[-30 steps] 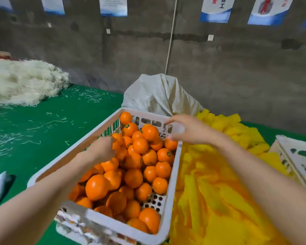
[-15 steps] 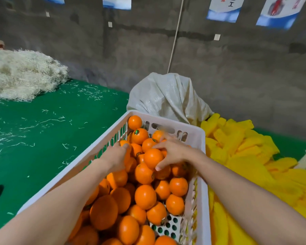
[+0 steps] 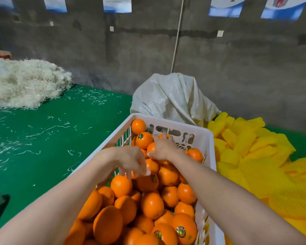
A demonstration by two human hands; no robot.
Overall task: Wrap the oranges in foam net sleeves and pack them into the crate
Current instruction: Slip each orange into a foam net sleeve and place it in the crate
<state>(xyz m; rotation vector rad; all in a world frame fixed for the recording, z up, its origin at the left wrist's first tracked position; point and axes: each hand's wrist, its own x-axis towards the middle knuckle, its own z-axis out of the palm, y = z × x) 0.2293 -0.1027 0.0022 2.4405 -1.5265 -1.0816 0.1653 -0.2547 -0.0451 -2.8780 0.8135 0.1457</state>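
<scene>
While both hands reach into the one white slotted plastic crate (image 3: pixel 204 134), heaped with dozens of glossy round oranges (image 3: pixel 152 205), the right hand (image 3: pixel 164 147) curls thumb and fingers round a single orange (image 3: pixel 151 148) by the far wall, and the left hand (image 3: pixel 131 161) bends its fingers onto the fruit, gripping or not I cannot tell. Four oranges bear shiny round stickers (image 3: pixel 181 231). Right of the crate lies a heap of ribbed yellow foam net sleeves (image 3: pixel 254 165).

oranges (image 3: pixel 152 205): round, shiny, bright orange, some with little round stickers; bare, piled high in the crate.
crate (image 3: pixel 204 138): white plastic with holes in its walls, at 6 o'clock.
foam net sleeves (image 3: pixel 251 156): yellow, a loose heap at the crate's 3 o'clock, touching its side.
</scene>
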